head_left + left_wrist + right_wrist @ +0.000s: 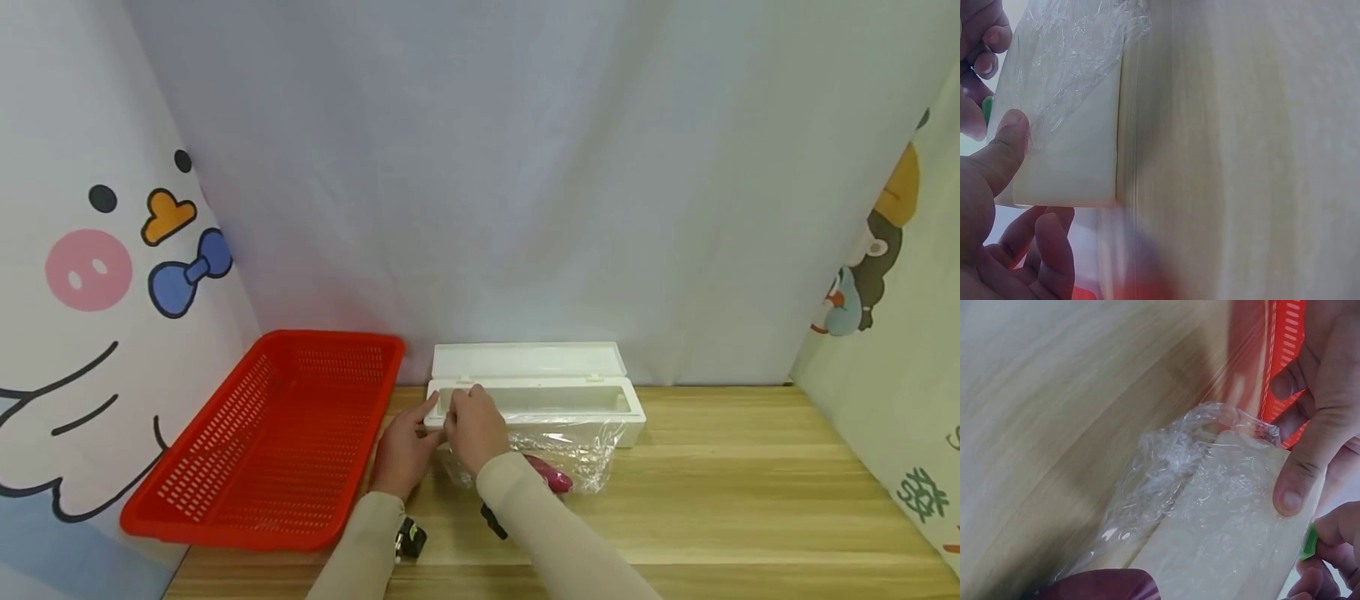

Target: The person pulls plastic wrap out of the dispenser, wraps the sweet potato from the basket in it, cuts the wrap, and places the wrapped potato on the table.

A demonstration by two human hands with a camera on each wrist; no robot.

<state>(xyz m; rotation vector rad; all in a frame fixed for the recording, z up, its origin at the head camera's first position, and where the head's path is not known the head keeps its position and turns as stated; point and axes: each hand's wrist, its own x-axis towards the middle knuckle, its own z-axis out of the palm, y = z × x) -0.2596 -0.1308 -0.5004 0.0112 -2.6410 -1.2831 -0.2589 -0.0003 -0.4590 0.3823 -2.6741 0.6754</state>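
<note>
A white cling film box [632, 433] stands at the back of the table with its lid [525, 360] tipped up behind. Clear cling film [596, 454] hangs crumpled over its front face. My left hand [401, 454] grips the box's left end, its thumb pressing film against the front face. At the left of the top edge, my right hand [477, 429] pinches a small green slider [1310, 542], mostly covered by the fingers. A smooth purplish-red thing [553, 475] lies before the box by the film; my right sleeve hides part of it, so its kind is unclear.
Left of the box stands a red plastic basket [292, 467] with slotted walls, close to my left forearm. A pale curtain [517, 183] hangs right behind the box. The wood-grain table [735, 483] extends to the right, up to a printed side cloth [892, 375].
</note>
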